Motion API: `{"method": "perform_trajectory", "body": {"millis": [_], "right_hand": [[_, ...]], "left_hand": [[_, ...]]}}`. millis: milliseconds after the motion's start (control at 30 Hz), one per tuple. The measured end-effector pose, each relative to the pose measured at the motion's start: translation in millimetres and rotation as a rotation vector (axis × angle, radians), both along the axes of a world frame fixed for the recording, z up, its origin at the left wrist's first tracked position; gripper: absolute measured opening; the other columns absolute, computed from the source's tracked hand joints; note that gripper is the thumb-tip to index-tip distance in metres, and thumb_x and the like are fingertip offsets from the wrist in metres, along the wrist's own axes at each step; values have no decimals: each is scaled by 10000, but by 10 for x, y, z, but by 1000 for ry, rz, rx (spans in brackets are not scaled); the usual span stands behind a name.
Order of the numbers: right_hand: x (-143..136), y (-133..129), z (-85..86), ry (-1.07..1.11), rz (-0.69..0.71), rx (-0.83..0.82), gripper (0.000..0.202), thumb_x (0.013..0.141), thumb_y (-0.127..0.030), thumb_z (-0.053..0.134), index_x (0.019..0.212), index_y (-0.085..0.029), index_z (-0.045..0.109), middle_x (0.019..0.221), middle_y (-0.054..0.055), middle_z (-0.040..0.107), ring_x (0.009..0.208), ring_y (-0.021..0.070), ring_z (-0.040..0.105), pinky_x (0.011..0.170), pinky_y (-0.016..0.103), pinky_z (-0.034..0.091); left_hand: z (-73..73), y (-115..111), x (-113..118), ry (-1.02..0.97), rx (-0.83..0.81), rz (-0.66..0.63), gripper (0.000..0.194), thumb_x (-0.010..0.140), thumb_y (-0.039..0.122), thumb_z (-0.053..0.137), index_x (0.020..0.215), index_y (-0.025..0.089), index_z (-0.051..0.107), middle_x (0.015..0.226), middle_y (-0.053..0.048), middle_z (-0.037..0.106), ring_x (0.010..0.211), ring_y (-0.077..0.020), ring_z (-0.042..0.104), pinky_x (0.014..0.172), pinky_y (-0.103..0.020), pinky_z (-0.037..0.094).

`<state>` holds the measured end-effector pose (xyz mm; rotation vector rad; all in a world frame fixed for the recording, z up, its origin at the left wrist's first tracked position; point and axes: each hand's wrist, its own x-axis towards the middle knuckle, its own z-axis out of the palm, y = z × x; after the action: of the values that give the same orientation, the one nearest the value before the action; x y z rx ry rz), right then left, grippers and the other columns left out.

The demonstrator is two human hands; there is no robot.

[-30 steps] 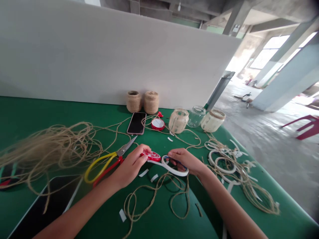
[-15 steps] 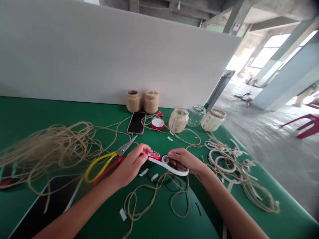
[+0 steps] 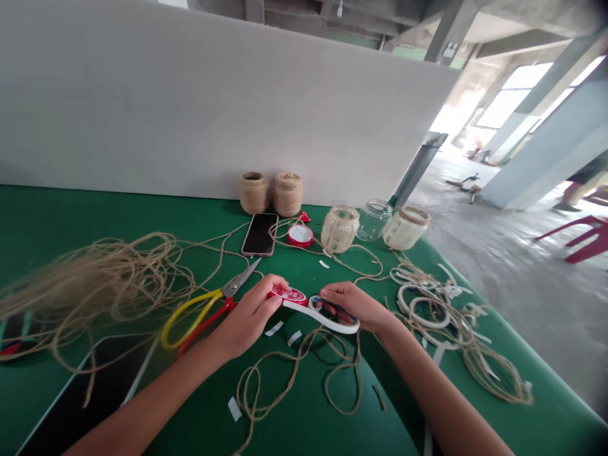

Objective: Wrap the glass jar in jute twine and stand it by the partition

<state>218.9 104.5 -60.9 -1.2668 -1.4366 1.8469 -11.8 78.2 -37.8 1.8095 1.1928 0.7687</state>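
Your left hand [image 3: 256,313] sits just below the middle of the frame, thumb and fingers pinching the left edge of a red disc [image 3: 294,296]; your right hand [image 3: 358,307], to the right of it at much the same height, has its thumb and fingers closed on the right part of a tape roll [image 3: 349,329], whose dark inner face shows. Between the two grips runs the white strip [image 3: 306,311], its long axis going left to right and dropping toward the lower right, from just by your left thumb to the roll's right end, where it bends back. So the strip lies to the right of your left grip, its left end nearer that hand, its bend nearer your right. The disc's right edge comes close beside the roll's left end; whether they touch you cannot tell from here, nor whether the left thumb presses on the strip as well. Both hands are above the green table [image 3: 294,434]. The scissors [image 3: 230,290] lie left of your left hand, blades toward the upper right, and scraps [image 3: 294,338] and loose cord [image 3: 295,369] lie below the strip. A phone [image 3: 259,234] and a bare glass jar [image 3: 375,221] stand farther up the frame.
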Motion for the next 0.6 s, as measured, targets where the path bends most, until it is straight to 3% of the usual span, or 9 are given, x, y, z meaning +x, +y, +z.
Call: {"method": "perform_trajectory", "body": {"millis": [600], "right_hand": [[5, 15, 15, 21, -19, -11, 334, 756, -458, 589, 683, -132, 577, 470, -79, 454, 291, -2, 295, 281, 151, 180]], "left_hand": [[9, -6, -9, -7, -13, -53, 276, 886, 270, 291, 1066, 221, 495, 1141, -38, 545, 1072, -201, 484, 934, -328, 351]]}}
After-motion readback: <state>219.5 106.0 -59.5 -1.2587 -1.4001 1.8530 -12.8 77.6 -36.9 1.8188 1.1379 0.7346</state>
